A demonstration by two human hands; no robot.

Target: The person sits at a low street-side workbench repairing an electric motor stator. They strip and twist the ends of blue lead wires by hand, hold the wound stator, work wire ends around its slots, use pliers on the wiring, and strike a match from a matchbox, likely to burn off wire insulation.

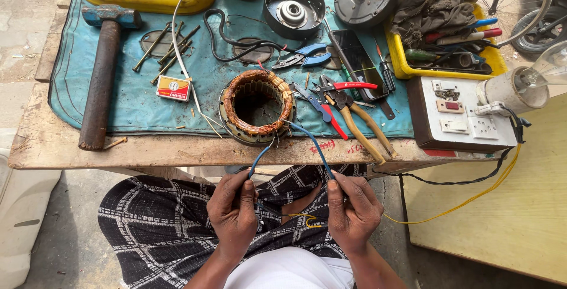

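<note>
While both hands hover below the tabletop (177, 150) edge, the left hand (233, 215) pinches one blue wire (258, 159) between thumb and forefinger, and the right hand (353, 209) pinches a second blue wire (313, 144) the same way. Each lead runs up and away from the fingers, converging on the copper-wound stator (257, 106) lying flat on the blue mat (136, 100), its bore facing upward.

Small matchbox (173, 88) left of centre in the frame, flat on the blue mat (130, 106), just left of the copper-wound ring (257, 107): rectangular, white face with red and yellow print, orange edges. Dark phone (358, 58) right of centre, upper half, lying face up on the mat among hand tools, screen black and unlit. No signs elsewhere.
</note>
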